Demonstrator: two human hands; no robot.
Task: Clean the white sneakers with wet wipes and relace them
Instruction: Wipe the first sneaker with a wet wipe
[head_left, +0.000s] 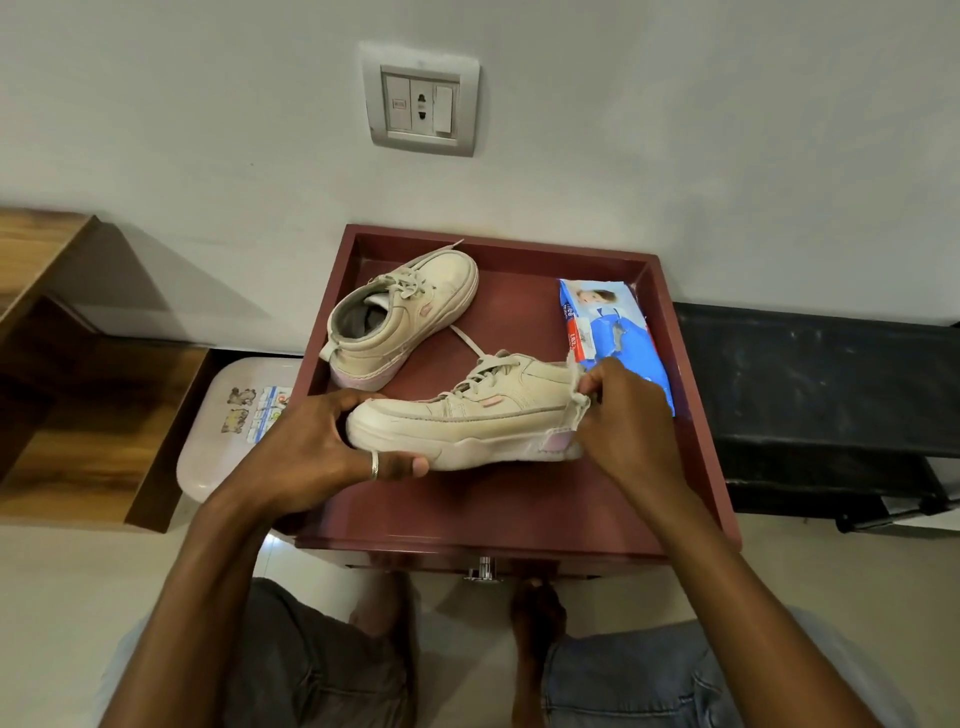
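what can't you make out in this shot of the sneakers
Head view:
Toe of the held sneaker: partly covered by the left hand.
Its heel: behind the right hand and the wipe it pinches.
Wipes pack print: too small; near end behind the right hand.
Inside of the far sneaker: too dark.

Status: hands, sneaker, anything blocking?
Left hand grips sneaker toe. Right hand pinches wet wipe at heel. Laces in. Nothing blocking.
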